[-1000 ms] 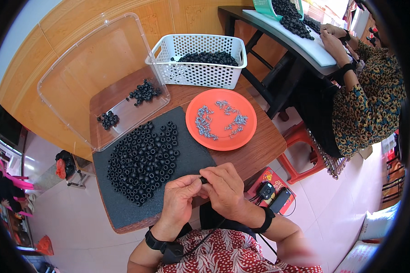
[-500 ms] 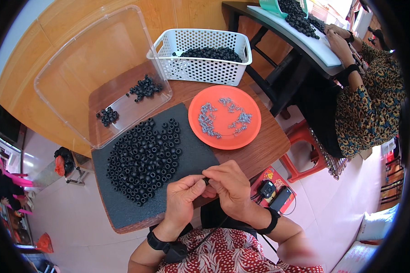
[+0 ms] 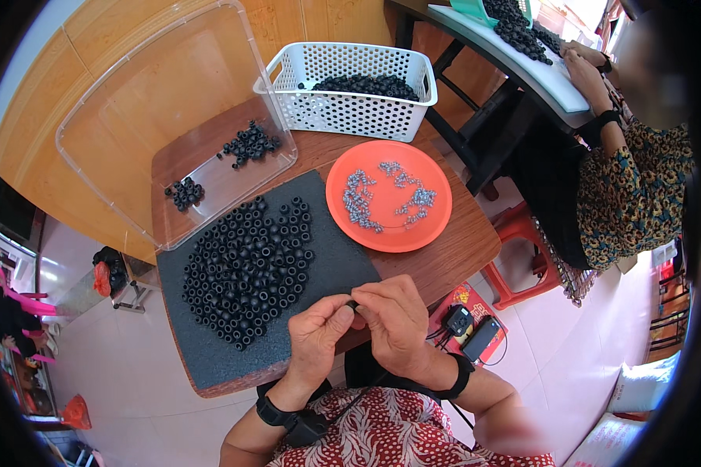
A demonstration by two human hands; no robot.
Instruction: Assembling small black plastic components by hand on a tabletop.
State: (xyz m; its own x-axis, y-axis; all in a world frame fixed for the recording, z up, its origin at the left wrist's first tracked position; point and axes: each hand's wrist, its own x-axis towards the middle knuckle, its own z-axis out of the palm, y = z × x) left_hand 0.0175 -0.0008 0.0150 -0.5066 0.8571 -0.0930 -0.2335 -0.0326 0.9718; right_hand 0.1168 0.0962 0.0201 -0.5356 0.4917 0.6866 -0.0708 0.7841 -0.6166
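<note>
Both hands meet over the near edge of the table. My left hand and my right hand pinch one small black ring-shaped part between their fingertips; the fingers cover most of it. To the left, many similar black ring-shaped parts lie spread on a dark grey mat. Beyond my hands sits an orange plate, with small silvery pieces scattered in loose clusters on it.
A clear plastic box holding two small heaps of black parts stands at the back left. Behind the plate is a white perforated basket with more black parts. At the right a person works at another table; a red stool stands nearby.
My view has shifted slightly, so the table, basket and plate sit a little differently in the picture. My hands keep their pinch on the black part with barely changed fingers.
</note>
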